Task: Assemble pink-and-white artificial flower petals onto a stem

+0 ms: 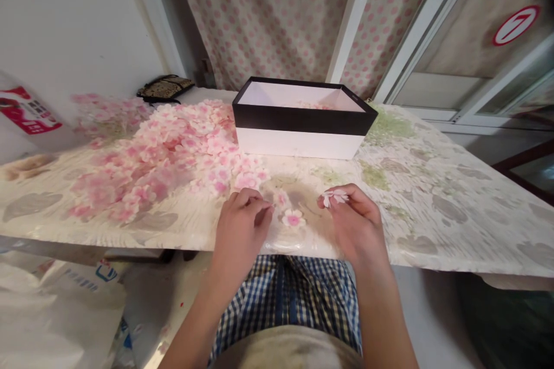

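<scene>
Some petals | right hand: pinched on them | left hand: fingers curled, cannot tell hold

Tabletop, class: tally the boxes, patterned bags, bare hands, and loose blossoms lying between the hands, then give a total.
Boxes: 1 (black-and-white box)
Patterned bags: 1 (dark-trimmed bag)
Bare hands: 2 (left hand, right hand)
Loose blossoms: 2 (pink-centred blossom, paler blossom)
Total: 6
The pink heap is too dense to count.
</scene>
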`<state>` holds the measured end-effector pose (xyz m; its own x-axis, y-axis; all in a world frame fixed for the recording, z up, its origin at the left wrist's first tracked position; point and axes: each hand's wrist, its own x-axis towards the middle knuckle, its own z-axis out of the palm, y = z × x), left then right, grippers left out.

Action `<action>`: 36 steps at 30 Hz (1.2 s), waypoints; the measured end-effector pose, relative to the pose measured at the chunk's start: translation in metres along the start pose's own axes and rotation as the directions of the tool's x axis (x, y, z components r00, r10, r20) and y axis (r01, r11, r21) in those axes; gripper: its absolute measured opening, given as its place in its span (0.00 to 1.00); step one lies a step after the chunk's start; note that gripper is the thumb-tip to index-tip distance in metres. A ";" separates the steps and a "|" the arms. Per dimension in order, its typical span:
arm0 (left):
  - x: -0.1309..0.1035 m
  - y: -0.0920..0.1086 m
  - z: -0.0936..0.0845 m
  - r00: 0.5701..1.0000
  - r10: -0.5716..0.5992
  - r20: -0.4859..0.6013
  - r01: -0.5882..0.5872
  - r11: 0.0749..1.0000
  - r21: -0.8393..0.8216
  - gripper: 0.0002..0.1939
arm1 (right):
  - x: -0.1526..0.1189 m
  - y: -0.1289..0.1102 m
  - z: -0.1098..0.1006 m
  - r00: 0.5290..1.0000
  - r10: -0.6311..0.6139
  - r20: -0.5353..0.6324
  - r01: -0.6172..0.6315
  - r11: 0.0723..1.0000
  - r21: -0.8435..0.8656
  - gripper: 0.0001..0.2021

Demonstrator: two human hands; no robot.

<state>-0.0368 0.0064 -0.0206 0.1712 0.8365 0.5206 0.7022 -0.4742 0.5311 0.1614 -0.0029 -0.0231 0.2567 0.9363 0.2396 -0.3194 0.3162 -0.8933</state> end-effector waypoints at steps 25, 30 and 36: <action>-0.002 0.026 -0.015 0.929 -0.202 0.310 0.364 0.647 -0.670 0.20 | -0.012 -0.004 -0.003 0.946 -0.037 0.321 0.092 0.983 -0.158 0.03; -0.010 0.033 -0.028 0.887 -0.132 0.442 0.417 0.641 -0.645 0.19 | -0.032 -0.011 0.003 0.866 -0.131 0.482 0.154 0.988 -0.009 0.07; -0.023 0.039 -0.035 0.832 -0.098 0.546 0.454 0.685 -0.570 0.16 | -0.047 -0.021 0.002 0.779 -0.077 0.622 0.158 0.985 -0.076 0.15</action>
<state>-0.0373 -0.0410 0.0119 0.4510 0.8924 0.0162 0.1648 -0.1011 0.9811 0.1538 -0.0529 -0.0148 -0.3431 0.8002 0.4918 -0.2046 0.4474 -0.8706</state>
